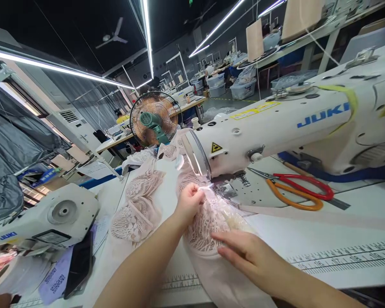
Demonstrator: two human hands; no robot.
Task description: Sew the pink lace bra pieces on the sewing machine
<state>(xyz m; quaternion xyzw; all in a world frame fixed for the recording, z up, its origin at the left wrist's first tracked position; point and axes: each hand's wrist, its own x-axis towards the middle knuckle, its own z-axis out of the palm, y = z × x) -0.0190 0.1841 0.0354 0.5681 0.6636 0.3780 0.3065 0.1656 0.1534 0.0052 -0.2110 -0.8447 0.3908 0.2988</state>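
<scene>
A pale pink lace garment piece (208, 222) lies on the white sewing table (308, 239), running under the head of a white JUKI sewing machine (291, 124). My left hand (190, 201) is closed, pinching the lace and a thin clear strip right by the needle area. My right hand (244, 252) rests flat on the lace nearer to me, fingers stretched out and pressing the fabric down. More pink lace pieces (137, 205) lie heaped to the left.
Scissors with red and orange handles (298, 190) lie on the machine bed to the right. A second JUKI machine (51, 218) stands at the left, a standing fan (155, 119) behind. Ruler markings (343, 256) run along the table's front edge. Other workstations fill the background.
</scene>
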